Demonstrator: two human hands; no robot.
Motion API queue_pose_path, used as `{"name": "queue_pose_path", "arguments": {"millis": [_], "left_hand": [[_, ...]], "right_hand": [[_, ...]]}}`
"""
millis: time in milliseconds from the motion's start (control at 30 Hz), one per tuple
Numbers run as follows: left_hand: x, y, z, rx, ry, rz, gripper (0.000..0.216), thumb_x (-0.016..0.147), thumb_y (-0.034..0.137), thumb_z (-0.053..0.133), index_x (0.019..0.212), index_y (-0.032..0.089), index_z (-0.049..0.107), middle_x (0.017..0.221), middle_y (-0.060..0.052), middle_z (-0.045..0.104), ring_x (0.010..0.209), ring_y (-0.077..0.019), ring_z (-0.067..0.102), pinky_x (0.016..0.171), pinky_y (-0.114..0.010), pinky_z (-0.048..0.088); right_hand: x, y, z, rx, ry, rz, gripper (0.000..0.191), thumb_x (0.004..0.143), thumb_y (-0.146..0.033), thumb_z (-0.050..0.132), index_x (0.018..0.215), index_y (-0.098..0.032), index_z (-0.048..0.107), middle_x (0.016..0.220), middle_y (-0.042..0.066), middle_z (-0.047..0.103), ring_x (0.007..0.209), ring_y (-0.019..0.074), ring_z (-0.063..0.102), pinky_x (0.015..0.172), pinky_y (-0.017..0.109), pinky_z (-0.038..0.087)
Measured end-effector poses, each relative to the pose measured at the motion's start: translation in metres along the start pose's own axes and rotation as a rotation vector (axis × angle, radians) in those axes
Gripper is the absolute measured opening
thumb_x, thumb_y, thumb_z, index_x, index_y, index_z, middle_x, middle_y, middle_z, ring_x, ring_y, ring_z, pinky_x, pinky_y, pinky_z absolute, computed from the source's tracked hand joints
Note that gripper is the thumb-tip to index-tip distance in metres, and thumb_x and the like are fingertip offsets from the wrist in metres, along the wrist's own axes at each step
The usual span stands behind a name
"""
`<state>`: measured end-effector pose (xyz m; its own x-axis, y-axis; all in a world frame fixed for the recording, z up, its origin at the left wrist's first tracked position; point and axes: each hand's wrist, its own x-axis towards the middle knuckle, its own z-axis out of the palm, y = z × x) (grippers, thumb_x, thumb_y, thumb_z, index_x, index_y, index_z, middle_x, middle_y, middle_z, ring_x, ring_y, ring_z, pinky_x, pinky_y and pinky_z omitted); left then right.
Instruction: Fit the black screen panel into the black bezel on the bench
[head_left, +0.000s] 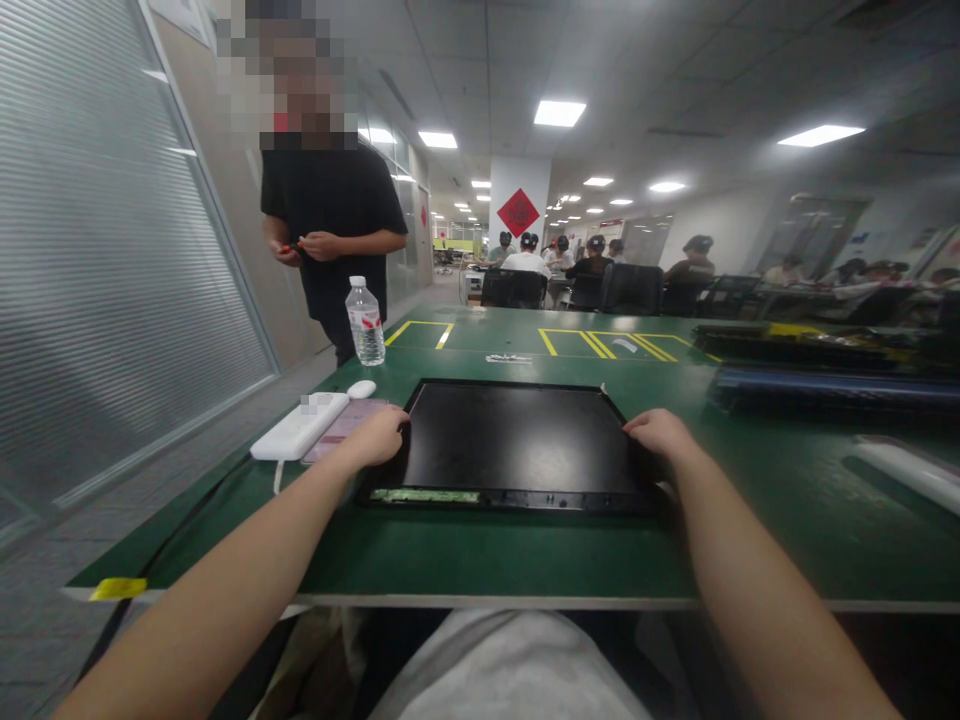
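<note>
A flat black display panel (pixel 517 435) in a dark frame lies on the green tabletop in front of me. Along its near edge runs a green circuit strip (pixel 425 496). My left hand (pixel 384 434) is closed at the panel's left edge, fingers curled at the rim. At the opposite side, my right hand (pixel 664 436) pinches the right edge between thumb and fingers. Some of the fingertips are hidden from view. A thin, pinkish flat item (pixel 337 433) lies beside my left hand.
Left of the panel sit a white box (pixel 300 428) with a cable, a small white rounded object (pixel 362 389) and a water bottle (pixel 366 325). Dark wrapped bundles (pixel 825 390) and a white bar (pixel 911 470) lie right. A person (pixel 334 220) stands beyond the table (pixel 495 565).
</note>
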<state>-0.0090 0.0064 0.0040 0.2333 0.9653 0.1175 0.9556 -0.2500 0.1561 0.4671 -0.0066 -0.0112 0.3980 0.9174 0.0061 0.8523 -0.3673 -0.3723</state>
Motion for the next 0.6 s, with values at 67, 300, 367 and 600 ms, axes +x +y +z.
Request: {"name": "queue_pose_path", "arguments": {"millis": [67,300,367,600], "left_hand": [[0.0000,0.0006,0.0005,-0.004,0.007,-0.007,0.051,0.074,-0.004,0.050,0.113,0.014,0.079,0.127,-0.016,0.073,0.123,-0.0282,0.065,0.106,-0.028,0.045],[-0.0005,0.0002,0.0005,-0.027,0.030,-0.002,0.052,0.072,-0.004,0.050,0.110,0.014,0.080,0.123,-0.015,0.075,0.120,-0.0281,0.066,0.106,-0.031,0.046],[-0.0007,0.0002,0.0008,-0.049,0.034,-0.003,0.050,0.072,-0.003,0.050,0.108,0.014,0.081,0.120,-0.015,0.076,0.118,-0.0283,0.067,0.105,-0.030,0.047],[0.0000,0.0002,0.0058,-0.026,0.023,-0.049,0.049,0.080,0.000,0.049,0.117,0.011,0.077,0.124,-0.016,0.074,0.116,-0.0275,0.069,0.101,-0.029,0.050]], "right_hand": [[0.0007,0.0006,0.0003,-0.006,-0.001,-0.001,0.026,0.076,-0.013,0.069,0.093,-0.024,0.086,0.102,0.007,0.079,0.095,0.0246,0.073,0.078,0.027,0.053],[-0.0016,-0.0014,-0.0014,-0.025,-0.008,-0.017,0.027,0.076,-0.013,0.068,0.093,-0.024,0.086,0.105,0.007,0.079,0.097,0.0259,0.073,0.082,0.030,0.054],[-0.0025,-0.0019,-0.0014,-0.020,-0.007,-0.023,0.027,0.075,-0.012,0.069,0.093,-0.024,0.085,0.104,0.007,0.079,0.098,0.0257,0.073,0.083,0.029,0.054],[-0.0037,-0.0034,-0.0001,-0.034,-0.022,-0.025,0.031,0.076,-0.009,0.066,0.097,-0.023,0.085,0.106,0.008,0.079,0.102,0.0270,0.073,0.086,0.031,0.054]]}}
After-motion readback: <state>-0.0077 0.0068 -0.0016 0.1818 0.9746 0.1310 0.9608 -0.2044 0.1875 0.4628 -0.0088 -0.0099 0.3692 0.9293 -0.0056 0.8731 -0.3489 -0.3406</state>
